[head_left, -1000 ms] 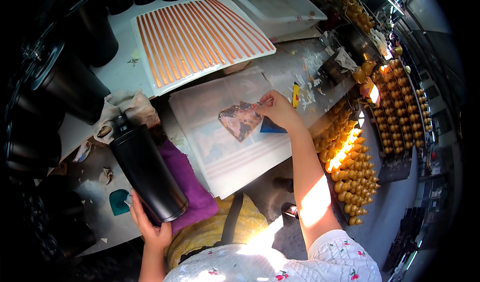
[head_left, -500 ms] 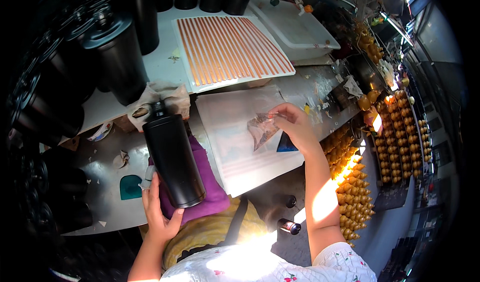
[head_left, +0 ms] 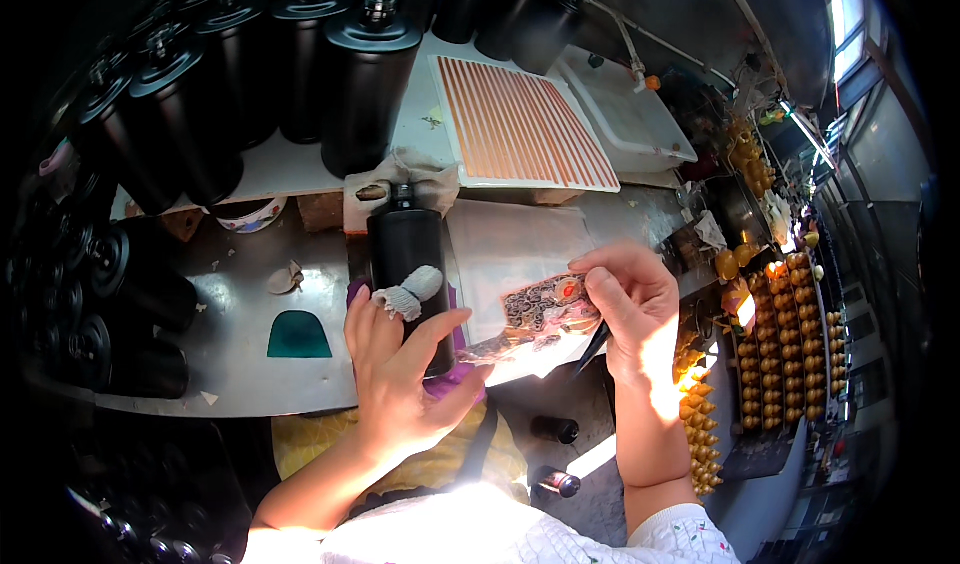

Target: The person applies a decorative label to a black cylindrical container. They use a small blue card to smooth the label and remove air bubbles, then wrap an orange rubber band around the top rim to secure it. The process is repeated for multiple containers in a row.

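Note:
My right hand (head_left: pixel 637 309) pinches a clear film decal (head_left: pixel 545 309) printed with a dark pattern and a red spot, held above white sheets (head_left: pixel 500 234). My left hand (head_left: pixel 405 389) is open beside the film's lower left end, thumb and forefinger spread. White knitted fabric (head_left: pixel 410 294) covers one or more of its fingertips. Behind that hand a black bottle (head_left: pixel 400 244) lies on a purple cloth (head_left: pixel 460 379), its neck at a cloth-covered rest (head_left: pixel 380 184). A dark pointed thing (head_left: pixel 594 349) shows below my right hand; whether that hand holds it, I cannot tell.
Several black bottles (head_left: pixel 370 84) stand on the shelf at the back left. A board with copper-coloured strips (head_left: pixel 525 124) lies beside a white tray (head_left: pixel 620 104). A green flat piece (head_left: pixel 300 336) is on the metal table. Gold beaded pieces (head_left: pixel 795 344) stand at right.
My left hand has left the bottle's side and risen toward the film. My right hand has turned the decal so its print shows. The view has shifted left.

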`<act>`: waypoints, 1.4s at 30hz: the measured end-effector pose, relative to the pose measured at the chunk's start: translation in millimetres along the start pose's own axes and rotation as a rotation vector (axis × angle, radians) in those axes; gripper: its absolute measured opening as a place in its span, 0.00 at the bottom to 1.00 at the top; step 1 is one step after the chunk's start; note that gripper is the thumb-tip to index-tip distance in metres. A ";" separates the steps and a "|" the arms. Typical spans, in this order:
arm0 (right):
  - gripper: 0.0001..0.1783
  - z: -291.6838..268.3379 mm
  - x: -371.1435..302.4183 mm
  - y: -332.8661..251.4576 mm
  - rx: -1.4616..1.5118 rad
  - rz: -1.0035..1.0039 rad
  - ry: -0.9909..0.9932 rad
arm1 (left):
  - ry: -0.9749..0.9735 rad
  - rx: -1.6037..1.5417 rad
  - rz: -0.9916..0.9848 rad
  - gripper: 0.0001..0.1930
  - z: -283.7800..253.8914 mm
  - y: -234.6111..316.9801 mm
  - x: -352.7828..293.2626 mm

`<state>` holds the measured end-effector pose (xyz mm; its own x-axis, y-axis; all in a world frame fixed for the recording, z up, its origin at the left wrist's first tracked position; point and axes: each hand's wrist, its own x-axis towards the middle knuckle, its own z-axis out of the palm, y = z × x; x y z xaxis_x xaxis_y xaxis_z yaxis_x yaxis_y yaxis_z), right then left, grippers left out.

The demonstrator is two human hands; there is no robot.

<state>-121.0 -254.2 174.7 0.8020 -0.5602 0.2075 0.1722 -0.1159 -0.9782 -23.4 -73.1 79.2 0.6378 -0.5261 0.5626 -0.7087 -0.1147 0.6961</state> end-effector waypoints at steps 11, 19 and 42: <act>0.06 22.4 -10.7 3.0 -0.012 -0.021 0.033 | 0.159 -0.101 -0.087 0.08 -8.9 -10.7 -21.1; 0.07 29.7 -14.6 -4.4 -0.048 -0.024 0.020 | 0.162 -0.086 -0.100 0.08 -17.2 -9.7 -19.4; 0.15 -15.9 -98.8 118.0 0.263 0.769 0.438 | -0.003 -1.015 -0.855 0.06 -26.4 -19.8 -83.1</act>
<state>-188.9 -225.5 38.8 0.4702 -0.6723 -0.5718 -0.1510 0.5770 -0.8026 -54.4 -4.9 30.4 0.7657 -0.6057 -0.2164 0.4518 0.2671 0.8512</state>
